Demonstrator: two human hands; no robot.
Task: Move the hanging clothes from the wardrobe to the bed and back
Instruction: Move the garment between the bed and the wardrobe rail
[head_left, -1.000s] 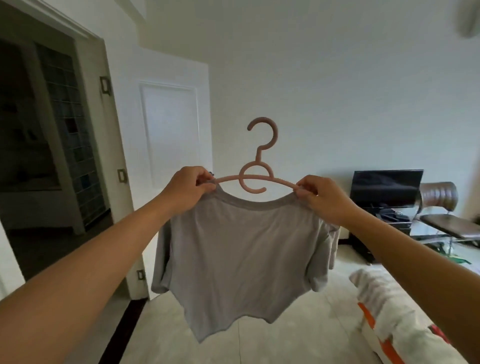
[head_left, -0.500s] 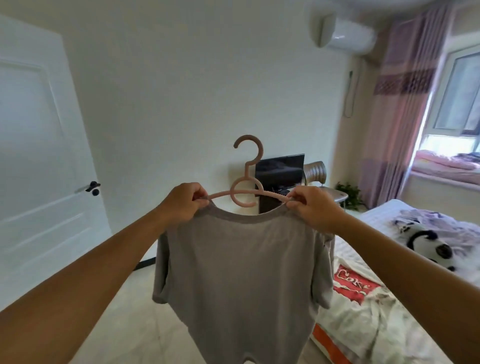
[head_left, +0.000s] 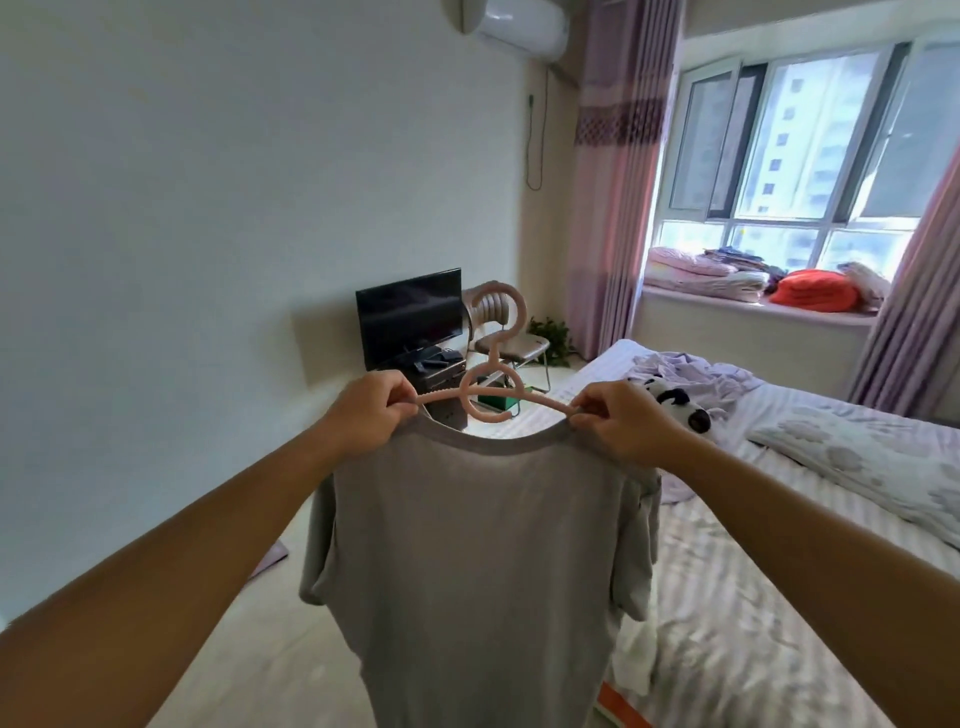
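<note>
Grey tee (head_left: 478, 561) on pink hanger (head_left: 491, 384), held up in the air

Left hand (head_left: 371, 410) & right hand (head_left: 618, 421) each pinch a hanger arm + shirt shoulder, fingers curled. Tee hangs free just beside the bed (head_left: 769, 597), w/ a panda plush (head_left: 675, 405) on it.

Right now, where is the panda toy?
In the head view, the panda toy lies on the bed, right of centre, just behind the right hand and beside rumpled purple bedding.
</note>
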